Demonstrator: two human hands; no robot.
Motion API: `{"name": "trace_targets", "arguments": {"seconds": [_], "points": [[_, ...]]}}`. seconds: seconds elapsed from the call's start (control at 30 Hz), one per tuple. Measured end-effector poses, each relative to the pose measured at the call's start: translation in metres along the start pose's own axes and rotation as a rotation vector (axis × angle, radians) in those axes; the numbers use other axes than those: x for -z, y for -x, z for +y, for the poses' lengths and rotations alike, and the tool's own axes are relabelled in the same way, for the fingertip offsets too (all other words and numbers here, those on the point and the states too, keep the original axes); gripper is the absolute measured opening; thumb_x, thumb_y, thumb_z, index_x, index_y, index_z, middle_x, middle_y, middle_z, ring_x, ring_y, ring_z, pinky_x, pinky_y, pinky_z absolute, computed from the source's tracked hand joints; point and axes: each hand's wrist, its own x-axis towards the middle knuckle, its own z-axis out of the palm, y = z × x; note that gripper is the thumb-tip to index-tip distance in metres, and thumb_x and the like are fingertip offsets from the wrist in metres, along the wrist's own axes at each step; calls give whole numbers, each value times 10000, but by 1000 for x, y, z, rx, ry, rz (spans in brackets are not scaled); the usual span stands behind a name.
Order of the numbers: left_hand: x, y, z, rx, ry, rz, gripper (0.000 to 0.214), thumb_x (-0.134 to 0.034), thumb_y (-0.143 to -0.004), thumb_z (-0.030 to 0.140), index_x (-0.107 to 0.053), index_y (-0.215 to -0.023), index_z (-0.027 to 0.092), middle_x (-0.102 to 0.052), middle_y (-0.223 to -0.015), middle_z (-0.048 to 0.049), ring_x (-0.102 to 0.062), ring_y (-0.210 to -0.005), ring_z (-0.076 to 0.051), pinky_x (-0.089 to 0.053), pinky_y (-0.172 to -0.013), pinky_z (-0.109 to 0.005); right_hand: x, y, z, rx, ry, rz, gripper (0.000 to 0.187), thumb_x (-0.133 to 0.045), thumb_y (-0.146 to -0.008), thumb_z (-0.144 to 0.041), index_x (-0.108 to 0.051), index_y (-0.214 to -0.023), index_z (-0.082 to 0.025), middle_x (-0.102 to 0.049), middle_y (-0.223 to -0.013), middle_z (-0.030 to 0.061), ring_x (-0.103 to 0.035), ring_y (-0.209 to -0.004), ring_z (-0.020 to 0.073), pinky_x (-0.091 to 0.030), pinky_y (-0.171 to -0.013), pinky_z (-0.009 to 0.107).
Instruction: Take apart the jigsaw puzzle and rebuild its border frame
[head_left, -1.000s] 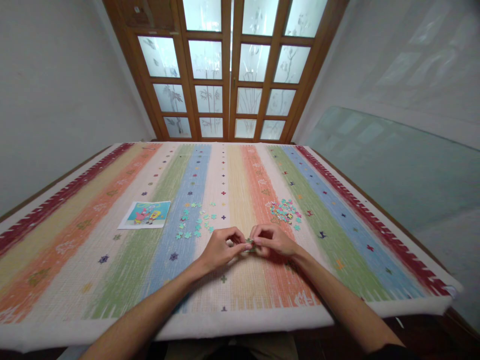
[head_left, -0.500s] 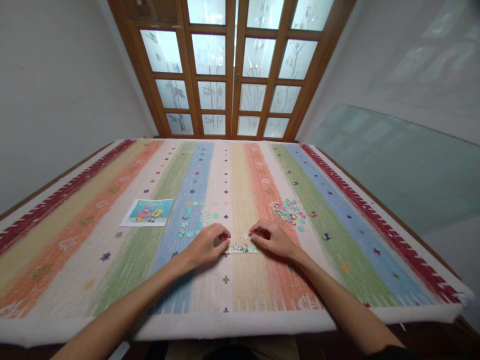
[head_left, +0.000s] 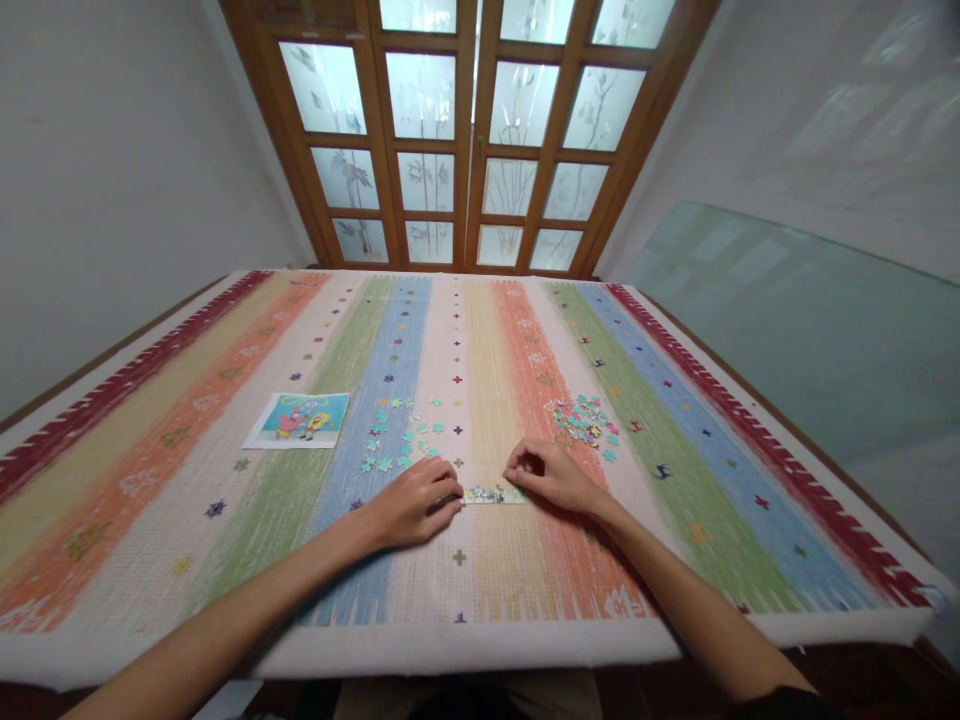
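A narrow strip of joined jigsaw pieces (head_left: 491, 495) lies on the striped cloth in front of me. My left hand (head_left: 420, 502) rests at its left end, fingers curled and closed on the edge. Just above the right end, my right hand (head_left: 551, 474) pinches a jigsaw piece that is mostly hidden by the thumb and forefinger. Beyond my left hand, loose teal jigsaw pieces (head_left: 407, 436) are spread out. A denser pile of mixed-colour jigsaw pieces (head_left: 583, 418) lies past my right hand.
A printed cartoon picture (head_left: 300, 420) lies flat at the left. The striped cloth (head_left: 495, 570) covers the wide table. Wooden doors with glass panes (head_left: 472, 150) stand at the far end, and a pale glass-like panel (head_left: 787, 320) leans at the right wall.
The light piece seen by my right fingertips is now largely out of sight, and that hand sits slightly farther from the strip's middle. My left hand stays at the left end; the view has shifted slightly.
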Motion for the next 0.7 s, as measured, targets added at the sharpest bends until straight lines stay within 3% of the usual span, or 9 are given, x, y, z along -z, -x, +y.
{"name": "trace_targets", "arguments": {"seconds": [0.1,0.33,0.7], "points": [[-1,0,-2,-7,17,16,152,-545,-989,232,-687,-988,179,-658,-946,-82,-592,-879,-205,-478,-809,-359,9,2,3,-17,-44,-41,193,-685,-890,-355,-706,-877,-163,-633,-703,9,-524,-634,146,-399,-610,275],[-5,1,-6,-35,22,55,151,-556,-994,234,-694,-988,171,-670,-932,-87,-595,-863,-204,-463,-791,-365,30,8,8,181,-119,-165,122,-682,-865,-273,-751,-812,-188,-726,-823,57,-662,-763,171,-511,-741,323],[-4,2,-3,2,40,57,151,-559,-988,240,-699,-1007,186,-677,-943,-87,-602,-875,-207,-479,-815,-372,29,13,5,184,-40,-277,150,-672,-778,-134,-796,-801,-215,-700,-898,48,-650,-812,168,-518,-747,304]]}}
